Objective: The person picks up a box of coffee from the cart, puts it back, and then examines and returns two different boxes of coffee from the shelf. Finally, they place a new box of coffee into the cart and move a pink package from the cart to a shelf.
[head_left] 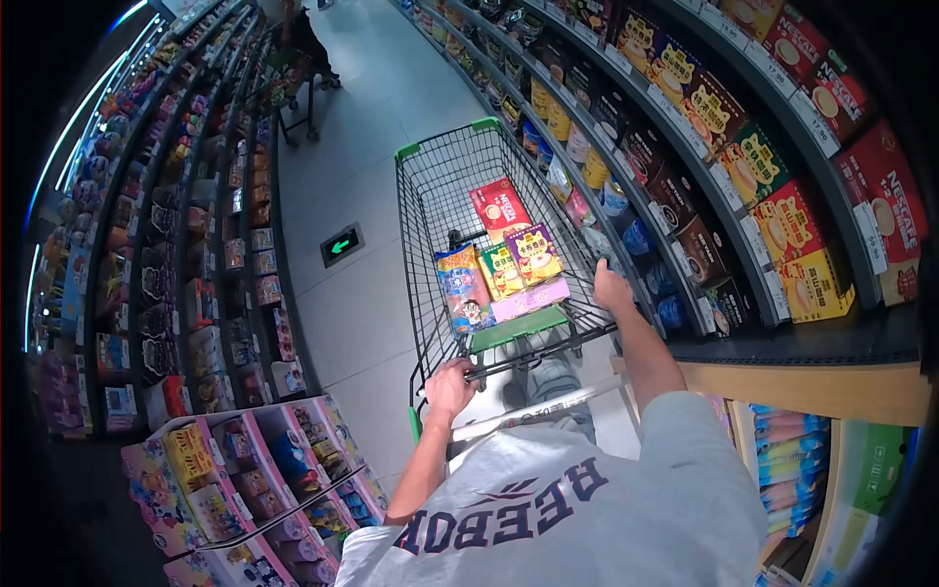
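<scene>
Black wire shopping cart with green corners (407, 151), ahead of and between left hand (451, 389), curled around its near rim, and right hand (612, 287), at its side, closure unclear. Contents, beyond the hands: red cardboard box (499, 208), blue-and-orange plastic bag (465, 289). Apparent step: steering. Next move likely needs: even push, clear of dark shelving (763, 344) beside right hand.

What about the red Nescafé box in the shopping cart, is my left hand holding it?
No, your left hand is on the near end of the shopping cart, apart from the red Nescafé box.
</scene>
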`<state>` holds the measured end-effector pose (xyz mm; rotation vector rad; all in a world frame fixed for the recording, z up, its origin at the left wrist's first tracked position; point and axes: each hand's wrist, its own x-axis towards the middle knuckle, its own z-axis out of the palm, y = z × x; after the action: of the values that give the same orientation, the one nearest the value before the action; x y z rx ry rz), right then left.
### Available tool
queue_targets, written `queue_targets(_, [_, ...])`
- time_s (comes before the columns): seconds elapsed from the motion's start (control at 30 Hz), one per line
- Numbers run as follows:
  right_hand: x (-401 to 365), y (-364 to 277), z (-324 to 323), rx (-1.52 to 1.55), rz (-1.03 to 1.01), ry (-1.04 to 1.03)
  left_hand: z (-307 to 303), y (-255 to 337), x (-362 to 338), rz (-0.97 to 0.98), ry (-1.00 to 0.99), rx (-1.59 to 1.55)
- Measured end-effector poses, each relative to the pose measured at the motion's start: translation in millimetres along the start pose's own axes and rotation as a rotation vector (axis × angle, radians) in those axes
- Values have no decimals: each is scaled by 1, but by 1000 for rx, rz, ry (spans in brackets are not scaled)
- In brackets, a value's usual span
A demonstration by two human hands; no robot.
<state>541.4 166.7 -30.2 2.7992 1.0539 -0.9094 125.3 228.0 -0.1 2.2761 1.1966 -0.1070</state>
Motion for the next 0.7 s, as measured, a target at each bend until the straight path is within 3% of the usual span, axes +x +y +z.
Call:
queue_targets(0.47, [117,-43,-38,-28,-119,46,-28,1,90,47,139,-8])
queue_targets(0.63, [156,-69,-77,75,-316,190,-46,11,149,-6,138,23])
queue_targets(0.7, [182,-78,-82,-12,-383,389,-55,20,171,-43,153,40])
